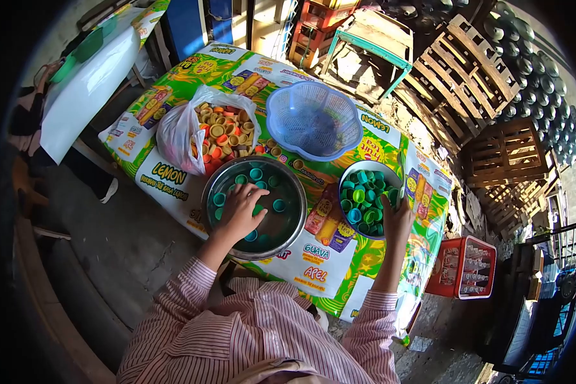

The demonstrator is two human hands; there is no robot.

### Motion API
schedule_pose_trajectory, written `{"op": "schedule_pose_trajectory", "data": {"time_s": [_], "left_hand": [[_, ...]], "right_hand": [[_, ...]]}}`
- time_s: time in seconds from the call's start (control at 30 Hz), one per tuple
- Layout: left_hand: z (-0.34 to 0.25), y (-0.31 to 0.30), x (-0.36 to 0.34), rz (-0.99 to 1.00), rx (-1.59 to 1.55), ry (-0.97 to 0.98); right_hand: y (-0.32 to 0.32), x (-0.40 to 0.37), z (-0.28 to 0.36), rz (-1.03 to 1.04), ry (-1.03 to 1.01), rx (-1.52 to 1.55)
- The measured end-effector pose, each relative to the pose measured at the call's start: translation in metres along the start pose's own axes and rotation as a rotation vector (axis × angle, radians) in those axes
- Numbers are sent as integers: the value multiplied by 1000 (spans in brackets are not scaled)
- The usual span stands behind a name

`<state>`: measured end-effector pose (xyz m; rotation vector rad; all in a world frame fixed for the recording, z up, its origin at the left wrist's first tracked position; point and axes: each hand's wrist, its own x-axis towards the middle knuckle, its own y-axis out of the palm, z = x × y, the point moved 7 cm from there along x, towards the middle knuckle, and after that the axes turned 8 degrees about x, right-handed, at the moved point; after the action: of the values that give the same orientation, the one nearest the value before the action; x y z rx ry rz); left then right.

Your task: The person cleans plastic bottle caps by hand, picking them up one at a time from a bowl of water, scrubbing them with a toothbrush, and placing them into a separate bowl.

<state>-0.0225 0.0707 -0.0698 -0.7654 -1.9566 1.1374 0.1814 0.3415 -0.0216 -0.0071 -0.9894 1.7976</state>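
Observation:
My left hand (242, 210) is over a round metal basin (299, 225) of water, fingers spread, with green bottle caps (278, 205) floating around it. One cap lies just under the fingers; I see no firm grip on it. On the right, my right hand (399, 216) grips the rim of a white bowl (343, 174) heaped with green caps (366, 200), with the thumb on the inner side and the fingers at the outer side. A clear plastic bag (173, 137) stands beyond the basin, full of orange and tan caps (227, 128).
A blue plastic strainer basket (281, 137) stands behind the basin and bowl. Printed cloth (317, 275) covers the table. A red crate (445, 269) of bottles is on the floor at right. Wooden pallets (467, 61) and a wooden stand (377, 35) lie beyond.

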Motion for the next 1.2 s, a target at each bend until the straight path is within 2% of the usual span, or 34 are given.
{"op": "schedule_pose_trajectory", "data": {"time_s": [0.1, 0.13, 0.23, 0.27, 0.37, 0.47, 0.77, 0.83, 0.87, 0.93, 1.0, 1.07, 1.13, 1.17, 1.2], "left_hand": [[-14, 14, 11, 84, 42, 54], [-16, 20, 12, 89, 44, 75], [-19, 26, 15, 79, 75, 98], [-18, 24, 14, 82, 77, 96], [1, 11, 6, 154, 59, -74], [8, 5, -7, 193, 137, -43], [11, 19, -12, 178, 70, -11], [14, 21, -11, 167, -281, -81], [14, 20, -11, 166, -280, -82], [16, 18, -11, 215, -633, -219], [19, 22, -14, 291, -718, -232], [17, 24, -20, 313, -1226, -355], [17, 24, -23, 388, -1235, -314], [16, 23, -26, 399, -1303, -337], [15, 22, -28, 411, -1371, -359]], "right_hand": [[6, -6, 9, -8, 1, 111], [11, -11, 18, 91, 101, 118], [24, -39, 40, 175, 47, 172], [25, -49, 47, 192, 82, 219], [23, -76, 57, 160, 31, 286], [26, -102, 55, 228, 130, 323], [44, -141, 71, 346, 172, 361], [47, -144, 75, 366, 167, 375], [48, -145, 78, 385, 160, 388], [53, -149, 81, 428, 160, 365], [59, -152, 85, 426, 163, 473], [65, -155, 89, 504, 195, 446], [63, -152, 107, 410, -76, 421], [68, -159, 100, 547, 98, 419], [70, -160, 102, 547, 96, 421]]}}
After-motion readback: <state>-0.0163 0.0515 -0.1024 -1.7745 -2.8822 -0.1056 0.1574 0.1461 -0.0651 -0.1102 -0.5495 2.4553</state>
